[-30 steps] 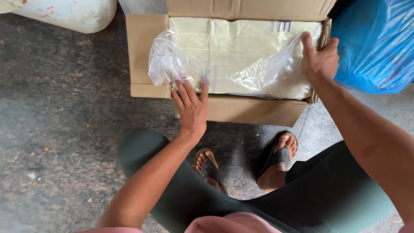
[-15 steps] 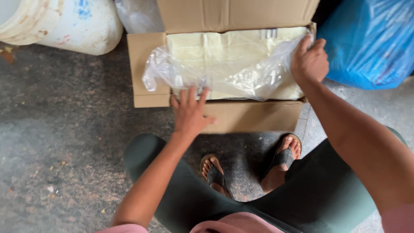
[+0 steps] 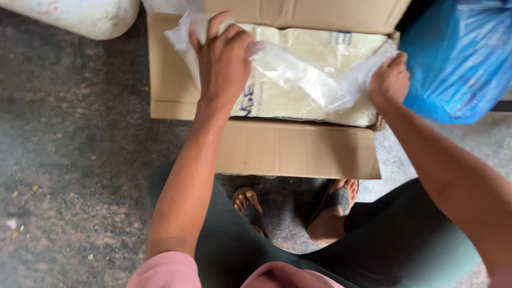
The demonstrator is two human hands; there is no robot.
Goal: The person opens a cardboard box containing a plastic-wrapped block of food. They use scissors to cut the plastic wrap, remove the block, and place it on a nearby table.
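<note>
In the head view, an open cardboard box (image 3: 298, 146) is seen on a dark, speckled floor (image 3: 69, 176), its flaps folded outward on the near, left and far sides. Inside the box a pale cream block (image 3: 298, 58) is seen, filling most of the opening and wrapped in a clear plastic liner (image 3: 314, 80) that carries some printed marks. The liner is gathered and lifted above the block, stretched between the two hands. The left hand (image 3: 224, 61) is placed over the left part of the box, its fingers curled shut around a bunched fold of the liner, with a loose corner of plastic sticking up beyond the knuckles. The right hand (image 3: 390, 81) is held at the right edge of the box, its fingers closed on the other end of the liner, which is pulled taut toward it. Both forearms are reached forward from the bottom of the picture. Below the box, two feet in dark sandals (image 3: 336, 200) are seen on the floor, just beside the near flap, between legs clothed in dark green. A pink sleeve is seen at the lower edge. A blue plastic bag (image 3: 458, 58) is set just to the right of the box, touching or nearly touching its corner. A white tub (image 3: 80, 16) with faint coloured stains is seen at the upper left, near the left flap.
</note>
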